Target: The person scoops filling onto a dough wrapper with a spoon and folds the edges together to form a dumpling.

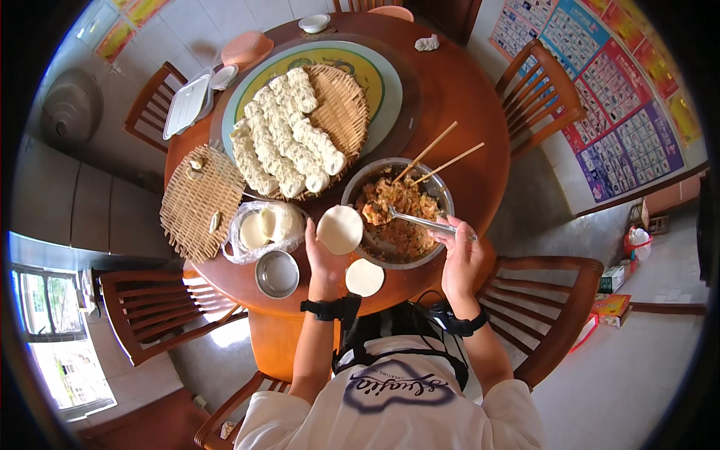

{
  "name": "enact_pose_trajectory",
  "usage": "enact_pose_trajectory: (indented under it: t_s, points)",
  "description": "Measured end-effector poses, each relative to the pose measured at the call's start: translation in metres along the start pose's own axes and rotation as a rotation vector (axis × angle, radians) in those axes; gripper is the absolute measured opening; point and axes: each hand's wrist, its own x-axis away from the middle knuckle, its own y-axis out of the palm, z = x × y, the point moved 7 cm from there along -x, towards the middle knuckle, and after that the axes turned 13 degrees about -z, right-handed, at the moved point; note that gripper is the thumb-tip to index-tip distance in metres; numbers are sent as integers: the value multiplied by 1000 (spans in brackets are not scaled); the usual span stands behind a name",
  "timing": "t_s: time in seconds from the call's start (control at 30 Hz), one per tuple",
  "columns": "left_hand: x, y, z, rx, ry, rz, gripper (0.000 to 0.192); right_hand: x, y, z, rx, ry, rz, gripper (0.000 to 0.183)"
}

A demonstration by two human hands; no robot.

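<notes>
A round dough wrapper point(340, 230) lies across the fingers of my left hand point(324, 264), just left of a steel mixing bowl point(378, 257). My right hand point(461, 256) grips a metal spoon point(422, 220) by its handle. Its tip carries a lump of meat filling point(376, 212) above the bowl. More minced filling point(400, 196) fills part of the bowl, and two wooden chopsticks point(444, 160) stand slanted in it. A second wrapper point(364, 277) rests flat on the table near its front edge. Left of my left hand, a plastic bag point(239, 256) holds stacked wrappers point(256, 229).
Rows of folded dumplings point(281, 140) cover much of a round woven tray point(343, 107) on the turntable point(388, 84). A smaller woven mat point(191, 216) bears a few pieces. A small metal bowl point(277, 274) stands near the front edge. Wooden chairs point(540, 304) surround the round table point(467, 112).
</notes>
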Motion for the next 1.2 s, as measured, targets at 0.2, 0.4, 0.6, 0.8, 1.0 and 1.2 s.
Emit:
enact_pose_trajectory:
  t_s: [0.2, 0.4, 0.6, 0.8, 1.0, 1.2]
  points:
    - [-21, 28, -33, 99, -74, -120, 65, 11, 40, -39, 311, -291, -227, 29]
    - [-24, 43, -42, 127, -67, -159, 62, 28, 64, -39, 754, -530, -674, 32]
    - [-26, 41, -48, 163, -73, -187, 59, 39, 67, -44, 876, -659, -767, 41]
    - [-28, 35, -51, 154, -75, -148, 60, 38, 65, -52, 857, -670, -744, 40]
    - [-24, 16, -40, 113, -34, -45, 61, 25, 38, -52, 728, -606, -422, 29]
    - [-16, 7, -17, 113, -12, -110, 63, 20, 7, 18, 659, -344, -477, 24]
